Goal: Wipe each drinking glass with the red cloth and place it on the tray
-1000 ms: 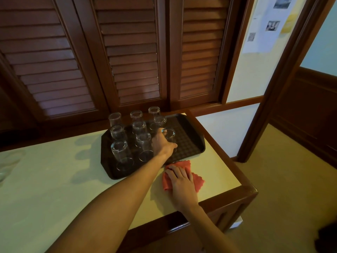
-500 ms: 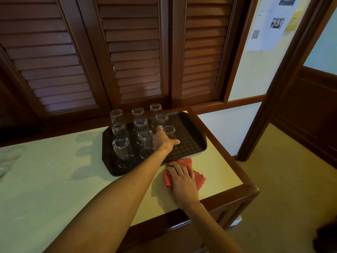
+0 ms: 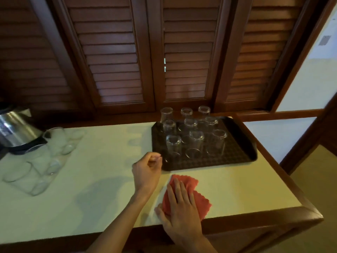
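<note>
Dark louvred shutters (image 3: 116, 57) are seen behind a pale counter (image 3: 94, 172) edged in dark wood. At its right end a dark tray (image 3: 235, 157) is set, on which nine glasses (image 3: 196, 143) are stood upside down in three rows. Further glasses (image 3: 27, 178), blurred and hard to count, are laid at the left, beside a steel kettle (image 3: 16, 130) cut off by the frame edge. A paper (image 3: 325, 40) on the right wall cannot be read. The cloth (image 3: 198, 198) is pressed flat under the right hand (image 3: 180, 207), fingers straight. The left hand (image 3: 146, 172) is held just beside the tray, fingers loosely curled, nothing held.
</note>
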Available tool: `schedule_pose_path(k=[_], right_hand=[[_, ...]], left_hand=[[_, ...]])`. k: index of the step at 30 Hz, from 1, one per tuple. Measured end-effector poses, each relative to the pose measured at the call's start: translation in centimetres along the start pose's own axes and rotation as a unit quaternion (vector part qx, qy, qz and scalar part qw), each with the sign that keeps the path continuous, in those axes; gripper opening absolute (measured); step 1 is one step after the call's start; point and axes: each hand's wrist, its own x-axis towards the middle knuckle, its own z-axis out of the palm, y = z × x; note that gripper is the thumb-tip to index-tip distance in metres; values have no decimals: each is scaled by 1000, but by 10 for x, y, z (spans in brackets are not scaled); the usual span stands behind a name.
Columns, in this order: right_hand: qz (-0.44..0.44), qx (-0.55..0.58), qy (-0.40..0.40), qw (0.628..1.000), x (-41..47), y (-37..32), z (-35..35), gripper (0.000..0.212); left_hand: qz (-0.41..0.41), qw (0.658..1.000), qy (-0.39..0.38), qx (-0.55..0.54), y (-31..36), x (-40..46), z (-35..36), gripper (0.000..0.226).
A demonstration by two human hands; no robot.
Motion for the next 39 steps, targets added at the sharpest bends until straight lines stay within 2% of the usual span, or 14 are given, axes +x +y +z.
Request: schedule_pose_path(k=[3,5,8,11,15,20,25,27,28,30,32,34,36,39], right_hand=[[-27,-43,14,999,33,-44,20,72],[-37,-42,13,998,61,-69,24,71],[-38,-44,-16,998,112,-98,29,75],[1,-56,-25,998,170,-125,37,76],[-3,-69,-57,996,237,-165,44,74],[-175,-100,-106,974,265,-222,65,60],[-313,-52,-117,941,183,-244,83,55],[-312,-58,-87,944,150,-220,82,58],[-277,-60,-70,956,141,-203,79,60],[-142,-63,-44,987,138,-170,70,72],[-6,-69,-20,997,138,-155,63,88],[47,-65,-1,997,138,-167,63,96],[8,-59,5,998,136,-191,67,89],[-190,6,-11,982,124,-225,80,62]], left_hand=[[-28,997,70,6,-43,8,-58,10],[-26,993,112,6,-67,10,-96,16],[39,982,176,57,-95,15,-150,16],[124,944,261,160,-120,28,-200,16],[140,888,339,277,-140,44,-256,50],[44,925,290,240,-174,46,-288,88],[-10,961,231,154,-186,39,-288,104],[-44,972,206,104,-185,37,-282,108],[-64,975,199,82,-184,35,-279,109],[-96,975,197,46,-184,33,-275,105],[-107,973,203,26,-185,34,-275,97],[-113,970,214,10,-188,35,-277,93],[-125,967,222,2,-190,37,-280,89],[-128,965,229,1,-189,39,-283,76]])
